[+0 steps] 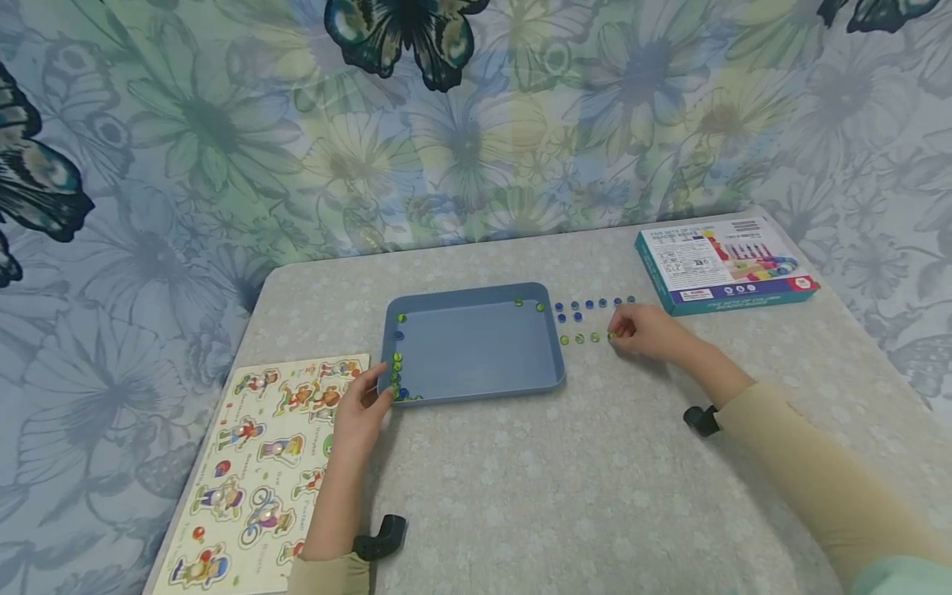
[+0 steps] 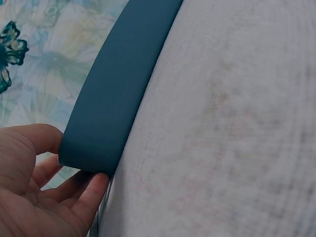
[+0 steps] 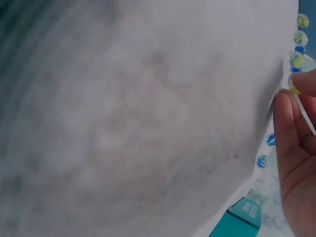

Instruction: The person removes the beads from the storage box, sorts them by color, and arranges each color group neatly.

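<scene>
A blue-grey tray (image 1: 476,347) lies on the table, its front left corner gripped by my left hand (image 1: 362,413). In the left wrist view, the thumb and fingers bracket the tray's wall (image 2: 108,98) at its end. Inside the tray, several green marbles (image 1: 397,358) and a few blue ones gather along the left side, with two green ones at the back right corner. Right of the tray, my right hand (image 1: 649,332) pinches a yellow-green marble (image 3: 294,90) at the end of a row of green marbles (image 1: 580,339). Behind that row are blue marbles (image 1: 590,304) in two lines.
A wooden picture puzzle board (image 1: 249,463) lies on the left of the table, partly under my left forearm. At the back right sits a flat teal game box (image 1: 729,260). A patterned cloth covers the table (image 1: 550,496), and a flowered curtain hangs behind it.
</scene>
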`<state>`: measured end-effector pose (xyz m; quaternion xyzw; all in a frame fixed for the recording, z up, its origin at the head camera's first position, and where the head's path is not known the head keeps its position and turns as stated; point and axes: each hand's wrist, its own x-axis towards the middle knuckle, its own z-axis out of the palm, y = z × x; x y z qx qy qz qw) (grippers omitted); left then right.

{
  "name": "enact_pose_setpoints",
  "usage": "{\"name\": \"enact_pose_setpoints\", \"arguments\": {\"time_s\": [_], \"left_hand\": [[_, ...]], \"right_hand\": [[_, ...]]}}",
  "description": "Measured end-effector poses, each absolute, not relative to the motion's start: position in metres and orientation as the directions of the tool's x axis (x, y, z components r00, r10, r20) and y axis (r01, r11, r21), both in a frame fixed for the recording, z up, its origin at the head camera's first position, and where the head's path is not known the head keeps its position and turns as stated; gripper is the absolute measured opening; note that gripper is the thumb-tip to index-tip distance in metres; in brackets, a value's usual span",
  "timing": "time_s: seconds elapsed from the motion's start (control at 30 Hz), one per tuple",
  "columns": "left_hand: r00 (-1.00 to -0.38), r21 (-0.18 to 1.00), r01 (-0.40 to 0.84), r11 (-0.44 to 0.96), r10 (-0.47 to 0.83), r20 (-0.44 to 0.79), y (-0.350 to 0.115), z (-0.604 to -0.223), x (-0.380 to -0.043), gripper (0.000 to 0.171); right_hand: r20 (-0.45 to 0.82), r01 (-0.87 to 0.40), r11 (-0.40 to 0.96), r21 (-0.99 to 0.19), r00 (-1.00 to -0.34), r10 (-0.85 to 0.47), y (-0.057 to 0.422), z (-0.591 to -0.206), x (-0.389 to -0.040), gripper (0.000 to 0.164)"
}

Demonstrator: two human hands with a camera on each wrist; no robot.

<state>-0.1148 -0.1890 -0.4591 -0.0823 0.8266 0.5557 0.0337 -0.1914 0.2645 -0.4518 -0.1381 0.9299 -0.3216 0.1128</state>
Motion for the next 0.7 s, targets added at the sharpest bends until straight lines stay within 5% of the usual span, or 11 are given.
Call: {"name": "enact_pose_setpoints", "arguments": {"time_s": [0.43,0.7], "left_hand": [[-0.983,0.909,-0.176,0.377,-0.108,-0.146,-0.189,-0.461,-0.115,0.044],[-0.980,0.908,-0.195,0.370,-0.117,-0.163,-0.190,-0.462,-0.115,0.044]], "right_hand": [[-0.081,-0.231,0.785,-0.575,-0.939,-0.335,0.259,-0.454,-0.193,0.008],[0.015,-0.204,0.785,-0.585,-0.970,-0.241,0.248,-0.440,-0.191,0.025]]}}
